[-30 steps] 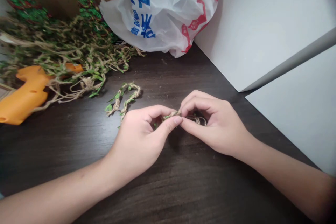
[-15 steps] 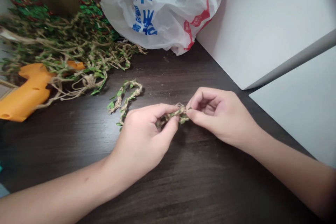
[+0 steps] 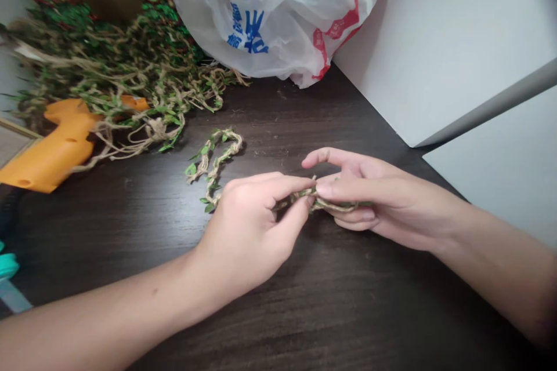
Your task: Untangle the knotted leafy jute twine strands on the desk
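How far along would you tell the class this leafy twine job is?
Done: a short twisted length of leafy twine lies on the dark table. In hand: the left hand and right hand pinch another twine piece. Still to do: a big tangled heap of leafy twine beside the plastic bag looks unworked.

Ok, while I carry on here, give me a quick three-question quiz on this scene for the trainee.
1. True or false: the left hand and right hand both hold the short piece of jute twine with green leaves.
2. Which hand is nearer the loose loop of leafy jute twine on the dark wood-grain table: A left, or B right?
3. What colours is the print on the white plastic bag?

Key: 1 true; 2 A; 3 blue and red.
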A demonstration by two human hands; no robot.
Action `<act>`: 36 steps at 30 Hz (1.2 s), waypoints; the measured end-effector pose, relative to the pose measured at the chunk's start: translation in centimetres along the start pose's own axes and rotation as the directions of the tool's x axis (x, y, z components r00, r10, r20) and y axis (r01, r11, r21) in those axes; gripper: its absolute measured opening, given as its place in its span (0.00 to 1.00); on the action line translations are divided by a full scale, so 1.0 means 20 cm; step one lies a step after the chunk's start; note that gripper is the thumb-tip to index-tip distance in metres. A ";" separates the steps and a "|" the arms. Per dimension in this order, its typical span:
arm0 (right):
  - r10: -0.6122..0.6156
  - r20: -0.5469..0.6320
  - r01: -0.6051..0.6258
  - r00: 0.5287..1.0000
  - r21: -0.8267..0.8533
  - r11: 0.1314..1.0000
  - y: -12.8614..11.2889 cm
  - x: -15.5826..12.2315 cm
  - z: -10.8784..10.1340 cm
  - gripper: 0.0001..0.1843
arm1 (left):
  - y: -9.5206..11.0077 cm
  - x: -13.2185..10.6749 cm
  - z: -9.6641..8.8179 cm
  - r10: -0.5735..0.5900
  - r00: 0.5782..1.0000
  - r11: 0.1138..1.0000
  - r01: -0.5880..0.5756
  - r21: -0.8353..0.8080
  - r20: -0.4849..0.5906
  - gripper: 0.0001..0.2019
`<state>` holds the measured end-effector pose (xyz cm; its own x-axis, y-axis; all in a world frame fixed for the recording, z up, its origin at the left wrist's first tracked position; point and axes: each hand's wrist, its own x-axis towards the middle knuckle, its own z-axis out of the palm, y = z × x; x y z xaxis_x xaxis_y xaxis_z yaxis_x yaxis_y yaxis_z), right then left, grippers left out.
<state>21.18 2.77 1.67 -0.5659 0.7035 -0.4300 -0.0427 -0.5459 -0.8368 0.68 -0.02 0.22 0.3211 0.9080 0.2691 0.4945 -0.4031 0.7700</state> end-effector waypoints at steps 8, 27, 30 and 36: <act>-0.262 -0.112 0.177 0.958 -0.488 0.855 -0.03 -0.01 -0.07 0.09 | -0.02 -0.01 0.01 -0.104 0.994 0.994 0.104 -0.018 -0.025 0.09; -0.405 -0.264 0.200 0.876 -0.565 0.801 -0.03 0.03 -0.13 0.16 | 0.00 0.00 0.00 -0.108 0.994 0.994 0.108 0.006 0.010 0.08; -0.403 -0.263 0.208 0.877 -0.549 0.810 -0.02 0.04 -0.14 0.16 | 0.00 0.01 -0.01 -0.118 0.993 0.993 0.118 0.003 0.001 0.07; -0.429 -0.300 0.235 0.852 -0.514 0.825 -0.01 0.05 -0.15 0.17 | 0.01 0.01 -0.01 -0.141 0.989 0.989 0.142 -0.037 0.033 0.09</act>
<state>23.15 4.98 0.49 -0.2169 0.9701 -0.1088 0.2556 -0.0511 -0.9654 0.68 0.08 0.56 0.2749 0.9514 0.1387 0.5046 -0.2656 0.8215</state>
